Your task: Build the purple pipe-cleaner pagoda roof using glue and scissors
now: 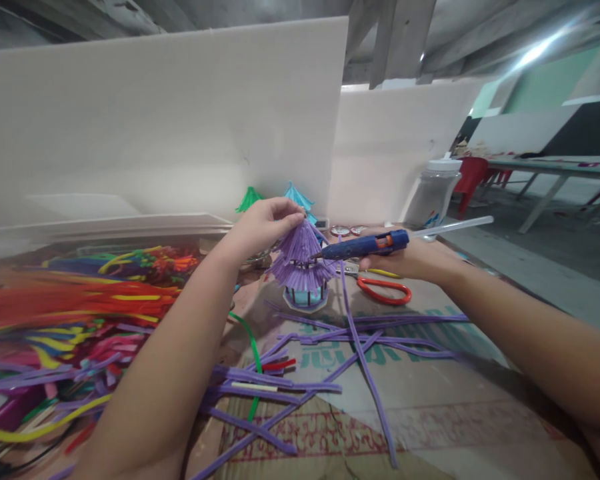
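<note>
A small model pagoda with two tiers of purple pipe-cleaner roof stands upright on the table. My left hand is closed, fingertips pinching the tip of its upper roof. In my right hand is a blue hot glue gun, a clear glue stick poking out behind. The gun's nozzle is at the right side of the model, between the two roof tiers; whether it touches cannot be told. One long purple pipe cleaner runs from near the gun towards the front edge.
Red-handled scissors lie below my right hand. Purple pipe cleaners cross the cardboard. Heaps of coloured pipe cleaners fill the left. Behind stand green and blue roofs, a clear bottle and white boards.
</note>
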{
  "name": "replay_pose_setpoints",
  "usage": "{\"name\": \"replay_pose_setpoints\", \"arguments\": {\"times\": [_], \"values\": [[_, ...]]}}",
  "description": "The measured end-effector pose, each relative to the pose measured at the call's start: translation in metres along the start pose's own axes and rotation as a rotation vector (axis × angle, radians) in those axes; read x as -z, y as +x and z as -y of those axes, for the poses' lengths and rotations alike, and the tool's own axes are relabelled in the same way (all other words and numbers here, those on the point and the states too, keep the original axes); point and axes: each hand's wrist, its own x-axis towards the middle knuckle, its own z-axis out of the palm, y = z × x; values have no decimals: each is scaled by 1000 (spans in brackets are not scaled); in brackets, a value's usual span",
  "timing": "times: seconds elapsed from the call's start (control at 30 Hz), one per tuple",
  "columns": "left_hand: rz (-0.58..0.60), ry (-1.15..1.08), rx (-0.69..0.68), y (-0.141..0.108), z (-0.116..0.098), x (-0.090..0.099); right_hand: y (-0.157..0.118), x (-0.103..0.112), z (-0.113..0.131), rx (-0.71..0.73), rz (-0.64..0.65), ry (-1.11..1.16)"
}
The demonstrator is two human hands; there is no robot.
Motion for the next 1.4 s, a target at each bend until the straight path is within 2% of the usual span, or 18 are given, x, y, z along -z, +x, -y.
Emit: {"name": "replay_pose_setpoints", "arguments": {"times": [0.6, 0.8, 1.13, 1.4], "values": [[7, 13, -13, 0, 0, 1, 1, -3, 9, -77, -18, 40], [12, 13, -16, 0, 2, 0, 0, -5, 3, 0, -37, 34], [14, 19, -17, 0, 1, 1, 1, -6, 3, -5, -16, 75], [15, 47, -24, 0, 1, 2, 1, -6, 8, -90, -62, 68]]}}
